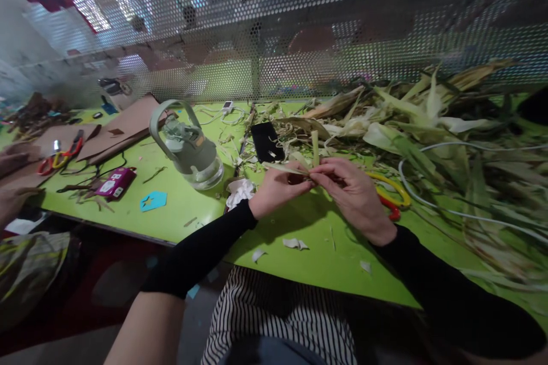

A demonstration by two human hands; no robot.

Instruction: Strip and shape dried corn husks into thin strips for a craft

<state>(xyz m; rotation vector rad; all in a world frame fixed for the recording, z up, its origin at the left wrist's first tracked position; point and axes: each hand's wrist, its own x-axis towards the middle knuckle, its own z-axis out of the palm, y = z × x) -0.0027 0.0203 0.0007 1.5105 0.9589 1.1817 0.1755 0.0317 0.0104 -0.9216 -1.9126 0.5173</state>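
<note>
Both hands meet above the green table, their fingertips nearly touching around pale strips of corn husk [315,147]. My left hand [282,185] pinches the strips from the left, its fingers curled. From the right, my right hand [349,191] closes thumb and fingers on the same piece. One strip stands upright and another points out to the left over my left hand. The exact fold between the fingertips is hidden. Beside my right wrist lie scissors with yellow and red handles [396,197], partly covered. A black phone [268,141] lies just beyond my left hand.
A large heap of corn husks [428,120] covers the right rear, crossed by a white cable [449,212]. A clear bottle with a grey-green lid [188,148] stands left, near crumpled tissue [240,191]. Another person's hand [17,199] is at far left, near red-handled pliers [60,157].
</note>
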